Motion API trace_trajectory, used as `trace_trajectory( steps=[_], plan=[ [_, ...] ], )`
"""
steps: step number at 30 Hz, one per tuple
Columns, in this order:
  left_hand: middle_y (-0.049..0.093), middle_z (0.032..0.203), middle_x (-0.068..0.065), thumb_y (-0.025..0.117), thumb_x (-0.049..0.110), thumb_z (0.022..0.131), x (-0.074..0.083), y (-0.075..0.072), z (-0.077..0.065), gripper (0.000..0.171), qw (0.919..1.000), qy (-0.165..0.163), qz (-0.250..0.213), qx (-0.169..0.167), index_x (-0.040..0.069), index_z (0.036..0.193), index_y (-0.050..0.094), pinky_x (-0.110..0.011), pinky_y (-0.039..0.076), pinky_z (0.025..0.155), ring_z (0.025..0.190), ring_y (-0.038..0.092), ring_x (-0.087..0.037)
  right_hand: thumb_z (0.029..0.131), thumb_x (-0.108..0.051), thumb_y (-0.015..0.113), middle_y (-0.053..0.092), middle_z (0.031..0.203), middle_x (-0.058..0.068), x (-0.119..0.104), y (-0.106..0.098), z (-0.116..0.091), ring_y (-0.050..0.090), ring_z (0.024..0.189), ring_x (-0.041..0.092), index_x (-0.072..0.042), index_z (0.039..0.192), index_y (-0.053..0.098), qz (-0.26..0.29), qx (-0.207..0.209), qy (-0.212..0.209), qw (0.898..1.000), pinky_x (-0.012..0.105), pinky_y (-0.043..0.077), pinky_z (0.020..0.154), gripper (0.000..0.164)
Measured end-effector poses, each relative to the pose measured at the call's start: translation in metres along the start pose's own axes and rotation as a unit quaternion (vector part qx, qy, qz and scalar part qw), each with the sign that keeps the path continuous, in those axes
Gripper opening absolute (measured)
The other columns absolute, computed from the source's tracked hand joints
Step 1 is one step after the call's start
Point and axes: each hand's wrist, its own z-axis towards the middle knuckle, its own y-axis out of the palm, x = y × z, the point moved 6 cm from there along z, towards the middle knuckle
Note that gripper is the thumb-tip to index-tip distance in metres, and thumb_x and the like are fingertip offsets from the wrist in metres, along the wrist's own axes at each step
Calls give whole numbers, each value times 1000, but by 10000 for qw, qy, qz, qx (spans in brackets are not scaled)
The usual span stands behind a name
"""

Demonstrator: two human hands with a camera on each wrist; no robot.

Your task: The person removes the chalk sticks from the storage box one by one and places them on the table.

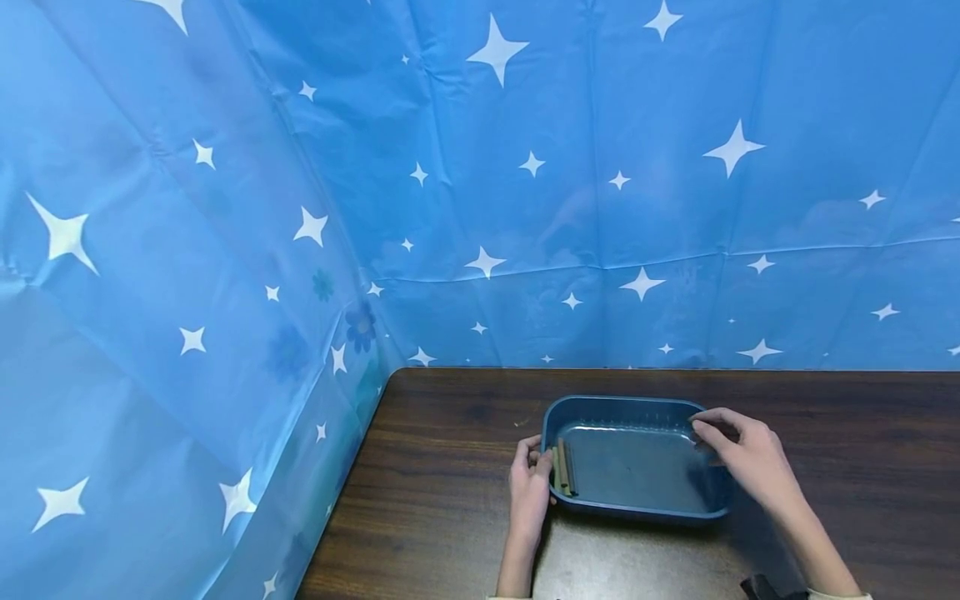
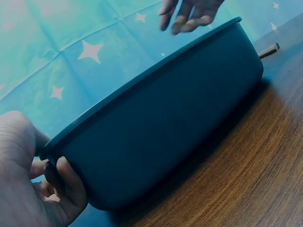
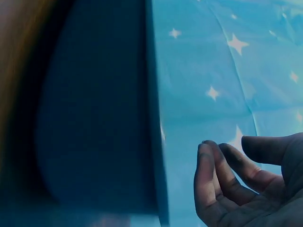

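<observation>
A dark blue rectangular tray [image 1: 637,471] is on the table. My left hand [image 1: 529,487] grips its left end, thumb over the rim and fingers outside. In the left wrist view, those fingers [image 2: 71,182] curl below the rim around a dark piece at the tray's end. Several thin green and brown sticks [image 1: 562,468] lie side by side inside the tray, along its left wall. Over the tray's back right corner is my right hand [image 1: 753,458], fingers bent. The right wrist view has its thumb [image 3: 265,149] apart from the other fingers, with nothing between them.
The dark wood table [image 1: 450,467] meets a blue curtain with white stars [image 1: 675,208] at the back and left. A short rod-like piece [image 2: 270,50] sticks out past the tray's far end in the left wrist view.
</observation>
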Motion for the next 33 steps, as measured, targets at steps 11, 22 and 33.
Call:
trace_trajectory(
  steps=[11, 22, 33],
  plan=[
    [58, 87, -9, 57, 7, 101, -1, 1, -1, 29, 10000, -29, 49, -16, -4, 128, 59, -20, 39, 44, 61, 47, -11, 106, -15, 59, 73, 101, 16, -19, 62, 6, 72, 89, 30, 7, 125, 65, 599, -434, -124, 9972, 36, 60, 69, 30],
    [58, 87, -8, 58, 6, 100, 1, 2, -1, 30, 10000, -20, -49, 32, -5, 128, 58, -22, 37, 43, 57, 44, -12, 98, -10, 68, 73, 97, 10, -26, 116, 12, 69, 84, 24, 8, 124, 64, 599, -825, 11, 9948, 36, 56, 66, 32],
    [59, 89, -12, 57, 6, 100, -1, 0, 1, 32, 10000, -59, -17, 54, -6, 129, 57, -20, 37, 43, 63, 48, -15, 94, -8, 72, 71, 107, 19, -34, 148, 22, 69, 95, 33, 11, 129, 59, 135, -1024, -82, 9946, 47, 58, 76, 42]
  ],
)
